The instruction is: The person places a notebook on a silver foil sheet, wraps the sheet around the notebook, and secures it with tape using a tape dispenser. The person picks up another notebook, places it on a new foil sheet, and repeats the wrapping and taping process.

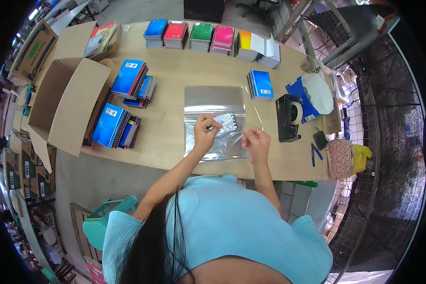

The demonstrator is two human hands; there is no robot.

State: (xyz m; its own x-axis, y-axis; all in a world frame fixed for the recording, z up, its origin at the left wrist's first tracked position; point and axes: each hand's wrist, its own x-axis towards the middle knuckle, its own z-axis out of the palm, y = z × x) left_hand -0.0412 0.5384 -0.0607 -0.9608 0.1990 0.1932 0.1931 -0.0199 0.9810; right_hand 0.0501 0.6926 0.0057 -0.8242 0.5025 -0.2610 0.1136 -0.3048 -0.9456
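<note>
Near the table's front edge, my left hand [206, 134] is closed, its thumb and forefinger pinching the edge of a small white sheet [228, 123] with dark notches along its right side. My right hand [256, 144] is just to the right, slightly blurred, fingertips pinched together by a clear, shiny bit of plastic; what they grip is too small to make out. Beneath both hands lie clear plastic bags [214, 98], flat on the table, their lower part shiny and creased. A thin pale strip [259, 117] runs beside them on the right.
Stacks of blue spiral notebooks [111, 124] stand at left beside an open cardboard box [78, 102]. More coloured notebooks [201, 34] line the far edge; a blue stack [260, 85] sits right of centre. At right are a black tape dispenser [285, 118] and blue-handled pliers [315, 155].
</note>
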